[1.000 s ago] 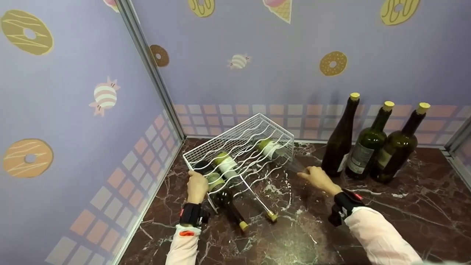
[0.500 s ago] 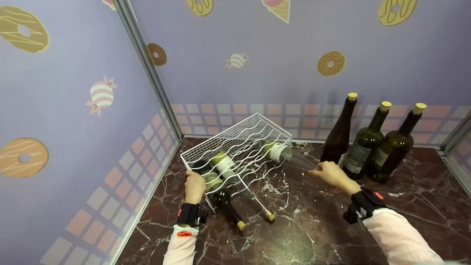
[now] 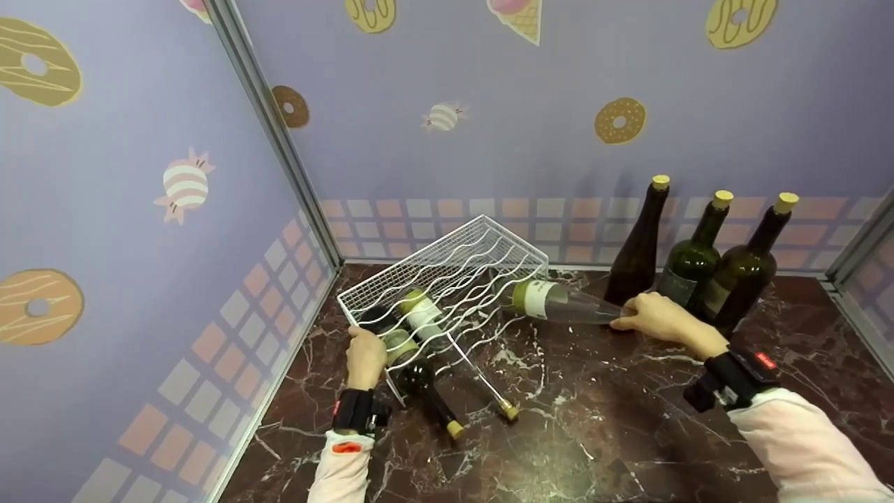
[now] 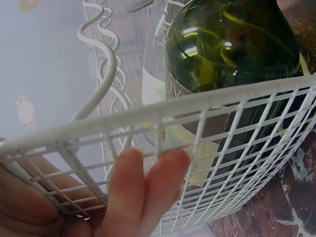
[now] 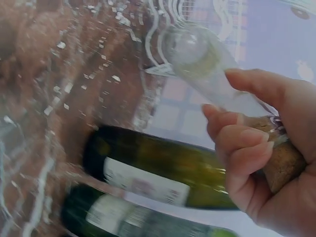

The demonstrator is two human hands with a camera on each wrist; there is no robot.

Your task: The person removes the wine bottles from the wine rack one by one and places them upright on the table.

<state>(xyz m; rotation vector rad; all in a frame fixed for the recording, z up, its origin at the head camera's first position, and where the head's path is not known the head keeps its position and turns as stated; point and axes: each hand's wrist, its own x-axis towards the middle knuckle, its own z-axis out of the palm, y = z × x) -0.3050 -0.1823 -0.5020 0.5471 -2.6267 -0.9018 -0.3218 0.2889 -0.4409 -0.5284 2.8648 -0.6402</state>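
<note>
A white wire wine rack (image 3: 412, 271) with wavy bars stands at the back left. At its left end my left hand (image 3: 366, 358) grips the mesh side, fingers (image 4: 129, 190) against the wires in the left wrist view. My right hand (image 3: 663, 320) holds a clear glass bottle (image 3: 583, 306) by its corked neck; the cork (image 5: 282, 165) shows inside the palm in the right wrist view. This bottle lies nearly level, its labelled base still among the rack's right-hand bars. Two more bottles lie in the rack, a dark green one (image 3: 421, 377) and a clear one (image 3: 424, 318), necks toward me.
Three dark corked bottles stand upright at the back right: a slim brown one (image 3: 637, 255), a green one (image 3: 691, 269) and a brownish one (image 3: 742, 283), close beyond my right hand. Patterned walls (image 3: 447, 161) bound the dark marble tabletop (image 3: 545, 447) behind and at left.
My right hand has moved right, drawing the clear bottle part way out of the rack, so its white label now shows outside the bars. My left hand keeps its grip on the rack.
</note>
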